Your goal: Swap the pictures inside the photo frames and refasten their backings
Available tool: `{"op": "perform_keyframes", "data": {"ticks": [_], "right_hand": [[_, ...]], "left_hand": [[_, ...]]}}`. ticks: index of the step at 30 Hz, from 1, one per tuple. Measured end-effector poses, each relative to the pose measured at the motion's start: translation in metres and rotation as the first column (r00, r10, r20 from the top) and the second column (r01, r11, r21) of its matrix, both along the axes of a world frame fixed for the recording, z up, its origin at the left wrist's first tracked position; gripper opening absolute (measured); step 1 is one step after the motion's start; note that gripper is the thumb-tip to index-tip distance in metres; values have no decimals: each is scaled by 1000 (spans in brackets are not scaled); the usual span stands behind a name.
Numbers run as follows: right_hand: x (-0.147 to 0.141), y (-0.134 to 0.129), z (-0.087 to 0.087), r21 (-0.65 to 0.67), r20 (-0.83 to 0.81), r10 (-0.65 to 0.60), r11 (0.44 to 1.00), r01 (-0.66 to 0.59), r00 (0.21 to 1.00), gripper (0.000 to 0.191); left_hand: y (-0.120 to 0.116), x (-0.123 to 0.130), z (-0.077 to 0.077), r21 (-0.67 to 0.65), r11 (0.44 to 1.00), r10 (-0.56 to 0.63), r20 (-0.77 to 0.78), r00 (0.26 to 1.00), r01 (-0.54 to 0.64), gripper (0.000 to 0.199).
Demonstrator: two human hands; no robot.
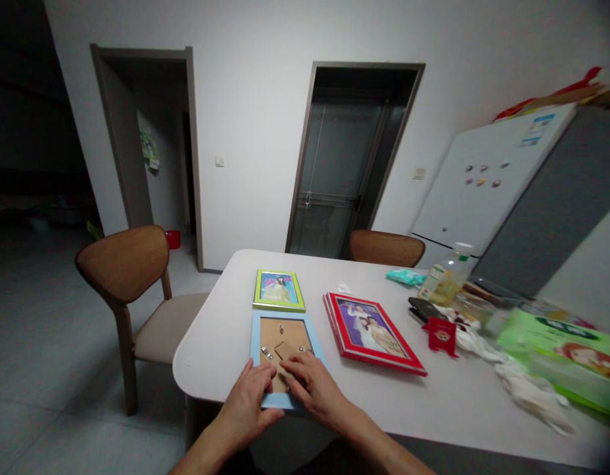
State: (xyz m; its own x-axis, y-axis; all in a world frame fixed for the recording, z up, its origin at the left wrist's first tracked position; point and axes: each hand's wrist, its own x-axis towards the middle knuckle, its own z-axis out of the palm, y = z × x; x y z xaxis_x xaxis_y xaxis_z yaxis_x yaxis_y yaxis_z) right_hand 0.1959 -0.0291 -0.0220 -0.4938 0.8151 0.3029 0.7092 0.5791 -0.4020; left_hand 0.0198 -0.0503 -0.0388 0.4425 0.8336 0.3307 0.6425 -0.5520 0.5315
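Note:
A light blue picture frame lies face down near the table's front edge, its brown backing board facing up. Small metal clips are fixed on the board, and a stand flap outline shows in its middle. My left hand holds the frame's lower left corner, fingers on the side and thumb by the bottom edge. Over the board's lower right lies my right hand, its bent fingers apart and touching the backing; any clip under them is hidden. A green picture frame with a photo touches the blue frame's far edge.
Red picture frames are stacked to the right on the white table. Farther right are a bottle, a black phone, a small red item, crumpled tissues and a green tissue pack. A chair stands left.

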Motion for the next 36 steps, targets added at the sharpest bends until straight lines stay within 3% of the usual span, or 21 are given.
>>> {"op": "perform_keyframes", "data": {"ticks": [4, 8, 11, 16, 20, 23, 27, 36], "right_hand": [[-19, 25, -2, 16, 31, -52, 999, 51, 998, 24], [-36, 39, -3, 62, 155, -35, 998, 26, 987, 25], [-38, 41, -3, 79, 225, -8, 997, -10, 974, 21], [-35, 36, -1, 86, 333, 87, 989, -122, 939, 14], [-32, 37, 0, 67, 282, 98, 990, -122, 954, 16], [-25, 49, -1, 45, 144, -47, 998, 41, 988, 21], [-15, 72, -2, -1, 77, -284, 959, 285, 956, 22], [-27, 92, -10, -64, 94, -401, 911, 408, 911, 22]], "left_hand": [[-2, 0, -1, 8, 1000, 6, 21, 1000, -6, 36], [-5, -3, 0, -4, 1000, 11, 27, 1000, -11, 34], [-6, -4, 0, -14, 1000, 4, 33, 999, -3, 37], [-5, -4, 2, -24, 1000, -1, 36, 999, 2, 25], [-4, -6, 0, -4, 1000, -26, 46, 999, 26, 39], [-3, -9, -4, -2, 999, -34, 34, 999, 35, 51], [-3, -11, -6, -11, 1000, -18, 16, 1000, 18, 58], [-4, -9, -2, -23, 1000, -17, 30, 999, 18, 54]]}}
